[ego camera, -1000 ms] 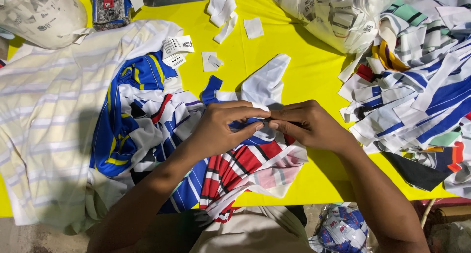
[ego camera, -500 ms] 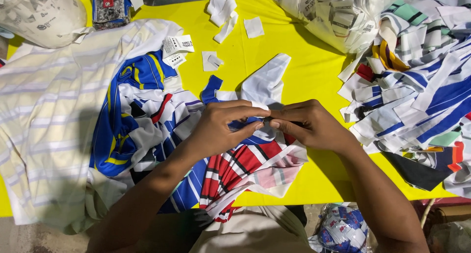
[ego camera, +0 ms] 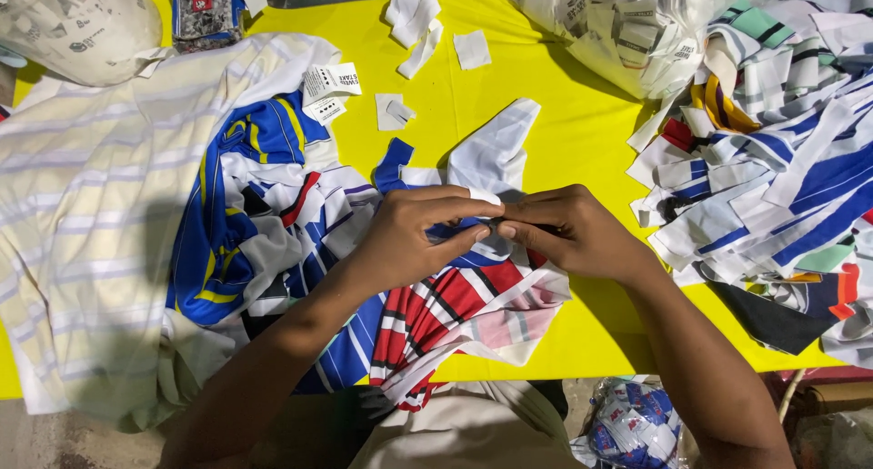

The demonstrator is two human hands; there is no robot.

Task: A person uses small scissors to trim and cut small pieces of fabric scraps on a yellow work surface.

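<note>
Centrally, left hand (ego camera: 405, 242) and right hand (ego camera: 568, 232) pinch a collar strip (ego camera: 496, 223); plastic bag (ego camera: 627, 23) holds labels.

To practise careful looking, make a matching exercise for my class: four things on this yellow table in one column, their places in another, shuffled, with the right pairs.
Things:
1. cream striped shirt
2. heap of striped fabric strips
3. small white collar piece
4. paper tags

Places:
A. pinched between left hand and right hand
B. far left of table
C. far right of table
D. above the blue garment

Pairs: 1-B, 2-C, 3-A, 4-D
</note>
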